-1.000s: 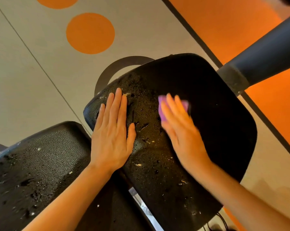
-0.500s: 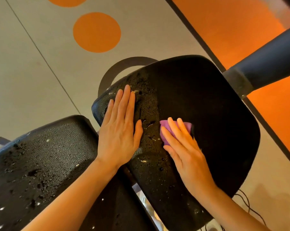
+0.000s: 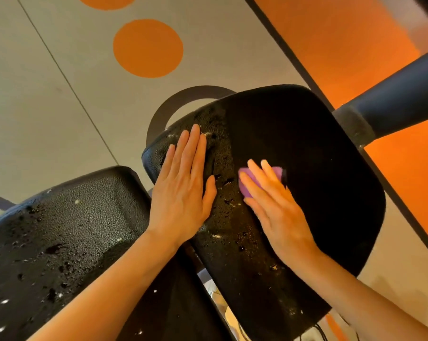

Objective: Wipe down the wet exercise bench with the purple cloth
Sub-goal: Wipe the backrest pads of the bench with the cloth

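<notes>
The black bench seat pad (image 3: 306, 148) fills the middle of the view, with water drops on its left half. My right hand (image 3: 274, 207) lies flat with straight fingers and presses the purple cloth (image 3: 247, 179) against the pad near its middle. Most of the cloth is hidden under my fingers. My left hand (image 3: 183, 190) rests flat on the pad's wet left edge, fingers straight and together. The second black bench pad (image 3: 60, 242) at the lower left is covered in droplets.
A thick black padded bar (image 3: 392, 104) reaches in from the upper right, close to the seat pad. The floor is beige with orange circles (image 3: 147, 48) and an orange zone (image 3: 343, 40) at the right. Cables lie on the floor at the bottom right.
My right hand has pulled the cloth down the pad toward me, then stayed near the middle. My left hand has kept its place on the pad's left edge.
</notes>
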`<act>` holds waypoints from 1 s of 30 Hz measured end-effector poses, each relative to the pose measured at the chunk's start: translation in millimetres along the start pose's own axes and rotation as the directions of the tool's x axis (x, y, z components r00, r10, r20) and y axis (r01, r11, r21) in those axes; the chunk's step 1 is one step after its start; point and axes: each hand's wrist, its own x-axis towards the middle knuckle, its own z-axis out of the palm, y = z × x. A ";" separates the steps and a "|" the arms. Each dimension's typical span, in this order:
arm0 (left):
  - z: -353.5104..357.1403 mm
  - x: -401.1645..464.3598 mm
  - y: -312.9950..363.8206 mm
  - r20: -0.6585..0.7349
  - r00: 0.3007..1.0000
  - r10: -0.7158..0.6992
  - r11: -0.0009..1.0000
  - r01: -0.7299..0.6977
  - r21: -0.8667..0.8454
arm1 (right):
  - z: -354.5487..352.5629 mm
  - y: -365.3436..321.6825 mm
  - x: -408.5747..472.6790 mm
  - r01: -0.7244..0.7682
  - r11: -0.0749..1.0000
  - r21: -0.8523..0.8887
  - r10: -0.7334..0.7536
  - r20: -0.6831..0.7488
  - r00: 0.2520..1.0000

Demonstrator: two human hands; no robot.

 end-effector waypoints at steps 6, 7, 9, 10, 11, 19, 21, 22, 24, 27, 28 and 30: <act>-20.9 -19.2 -26.4 0.062 0.998 0.014 1.000 -0.014 0.004 | 11.4 -1.4 143.9 -0.271 0.946 0.178 0.297 -0.139 0.945; -26.2 -27.6 -37.0 0.081 0.997 -0.003 1.000 0.001 0.024 | 10.8 -0.1 135.7 -0.235 0.961 0.149 0.254 -0.129 0.959; -34.7 -42.6 -55.6 0.135 0.991 -0.013 0.998 0.004 0.065 | 2.2 13.3 106.3 -0.094 0.990 0.106 0.102 -0.073 0.992; -36.4 -47.1 -61.4 0.154 0.988 -0.002 0.996 -0.012 0.088 | -3.2 23.3 96.3 -0.062 0.991 0.118 0.068 -0.046 0.997; -36.5 -49.6 -64.5 0.163 0.987 0.012 0.993 -0.031 0.111 | -6.7 31.8 95.6 -0.096 0.984 0.148 0.105 -0.054 0.993; -34.2 -49.1 -64.6 0.151 0.988 0.029 0.989 -0.051 0.141 | 26.1 -43.3 120.0 -0.005 0.998 0.067 0.011 -0.086 0.996; -34.7 -49.5 -63.9 0.147 0.989 0.029 0.990 -0.049 0.133 | 10.9 -17.1 118.6 0.150 0.988 0.045 -0.151 0.026 0.988; -34.5 -49.0 -63.8 0.146 0.989 0.030 0.990 -0.049 0.132 | 3.0 2.2 122.0 0.115 0.992 0.054 -0.116 0.019 0.993; -34.4 -48.6 -64.2 0.154 0.988 0.031 0.989 -0.052 0.137 | -10.4 30.9 130.1 -0.172 0.974 0.148 0.189 -0.109 0.976; -33.9 -48.6 -64.5 0.151 0.988 0.023 0.991 -0.043 0.129 | 5.0 -3.2 135.1 -0.392 0.911 0.131 0.413 -0.250 0.876; -34.1 -48.7 -64.1 0.150 0.988 0.022 0.991 -0.041 0.125 | 16.8 -28.7 132.3 -0.257 0.962 0.090 0.272 -0.261 0.926; -34.4 -48.4 -63.5 0.145 0.989 0.021 0.991 -0.040 0.127 | 36.9 -68.2 120.4 0.107 0.991 0.082 -0.094 -0.145 0.985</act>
